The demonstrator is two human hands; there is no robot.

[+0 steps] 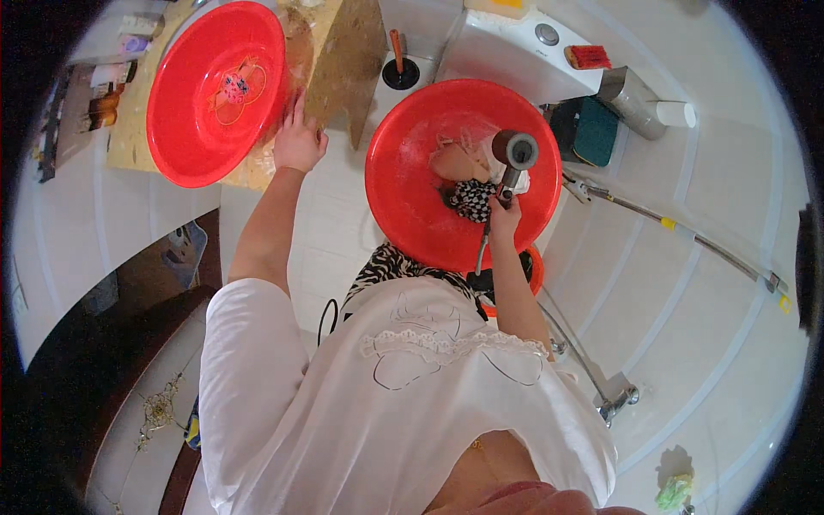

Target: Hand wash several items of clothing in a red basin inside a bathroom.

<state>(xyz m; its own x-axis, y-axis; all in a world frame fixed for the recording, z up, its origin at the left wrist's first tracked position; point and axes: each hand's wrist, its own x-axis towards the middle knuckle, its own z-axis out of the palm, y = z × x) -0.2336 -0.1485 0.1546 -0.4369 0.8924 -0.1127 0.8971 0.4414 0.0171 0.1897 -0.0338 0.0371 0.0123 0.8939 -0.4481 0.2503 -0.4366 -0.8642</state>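
Observation:
My left hand (300,142) is at the counter's edge, right against the side of a red basin (176,137) with a printed pattern in its bottom. Its fingers are stretched out flat beside the rim, and I cannot tell whether they touch it. In my right hand (505,216) is a dark grey shower head (518,153), its hose (483,249) hanging below the fist. The shower head is over a second, larger red basin (403,189). Inside that basin lie a black-and-white checked cloth (472,200) and a beige cloth (457,163), with something white partly hidden behind the shower head.
A yellowish stone counter (335,60) supports the patterned basin. Beyond the larger basin are a white toilet tank (506,51), a red brush (588,57) and a dark green bin (596,129). A metal rail (639,210) runs along the right wall. An orange-handled plunger (398,69) stands behind.

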